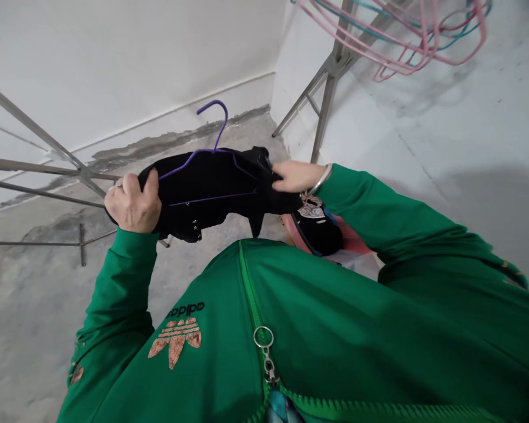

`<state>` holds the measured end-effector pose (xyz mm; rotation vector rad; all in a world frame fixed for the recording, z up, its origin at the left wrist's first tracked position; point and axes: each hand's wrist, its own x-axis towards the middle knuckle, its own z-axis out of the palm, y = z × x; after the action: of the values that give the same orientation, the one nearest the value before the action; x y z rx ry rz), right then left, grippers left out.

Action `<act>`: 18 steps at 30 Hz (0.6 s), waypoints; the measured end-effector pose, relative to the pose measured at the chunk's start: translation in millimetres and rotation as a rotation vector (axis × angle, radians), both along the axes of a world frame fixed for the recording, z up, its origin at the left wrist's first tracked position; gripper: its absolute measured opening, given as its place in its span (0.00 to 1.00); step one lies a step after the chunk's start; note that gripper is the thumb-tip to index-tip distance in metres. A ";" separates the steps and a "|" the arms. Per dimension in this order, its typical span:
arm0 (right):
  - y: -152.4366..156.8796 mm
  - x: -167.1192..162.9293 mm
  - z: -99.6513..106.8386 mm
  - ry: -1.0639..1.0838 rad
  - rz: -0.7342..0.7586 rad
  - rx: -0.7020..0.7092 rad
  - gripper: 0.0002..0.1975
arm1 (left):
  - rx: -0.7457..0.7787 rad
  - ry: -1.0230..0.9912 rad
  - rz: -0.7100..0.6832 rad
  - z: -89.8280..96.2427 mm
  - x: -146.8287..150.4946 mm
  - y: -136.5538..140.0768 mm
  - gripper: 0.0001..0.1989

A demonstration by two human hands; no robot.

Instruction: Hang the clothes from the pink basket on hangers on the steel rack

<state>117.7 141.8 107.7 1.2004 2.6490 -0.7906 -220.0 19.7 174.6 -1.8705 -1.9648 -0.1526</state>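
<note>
A purple clothes hanger (224, 123) sits in a black garment (211, 175), its hook standing up above the neckline. My left hand (134, 202) is closed around the garment's left shoulder, thumb on top, close to that end of the hanger. At the other shoulder, my right hand (297, 177) has its fingers closed on bunched black cloth. Small shiny fastenings show along the garment's lower front edge. How the hanger's right tip lies in the cloth is hidden by folds.
Pink and teal hangers (417, 56) hang at the upper right near a metal stand's legs (332, 73). Another metal frame (83, 171) reaches in from the left. Below my right forearm is a pink container (355, 236) with dark clothes (320, 232). White walls meet behind.
</note>
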 end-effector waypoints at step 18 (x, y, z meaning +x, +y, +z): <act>-29.1 -31.9 11.0 0.170 0.260 -0.190 0.10 | 0.134 -0.246 0.130 6.6 18.8 -4.0 0.22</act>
<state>85.8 112.7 118.7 0.7550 2.7079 -1.1075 -201.2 15.7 181.2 -1.7003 -2.1713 -0.4843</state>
